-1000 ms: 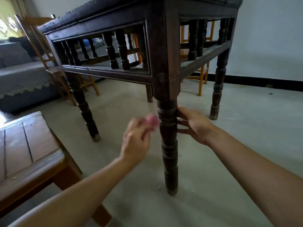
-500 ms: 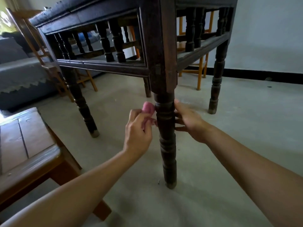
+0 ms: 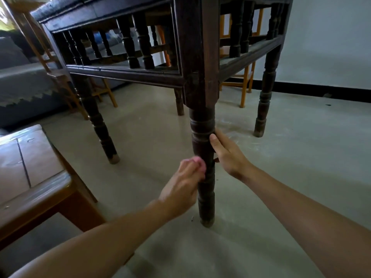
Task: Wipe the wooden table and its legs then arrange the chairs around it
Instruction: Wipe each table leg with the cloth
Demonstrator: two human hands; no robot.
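Left hand (image 3: 181,189) pinches a pink cloth (image 3: 198,164) against the near leg (image 3: 202,127) of the dark table (image 3: 120,76), about halfway down. Right hand (image 3: 226,155) grips the same leg from the other side, slightly higher, thumb on its front. Beyond the table stand a left chair (image 3: 58,74) and a right chair (image 3: 244,91).

The near table leg (image 3: 201,125) stands between cloth (image 3: 200,165) in left hand (image 3: 180,187) and right hand (image 3: 227,156); bench (image 3: 30,173) left; chair (image 3: 243,93) behind.
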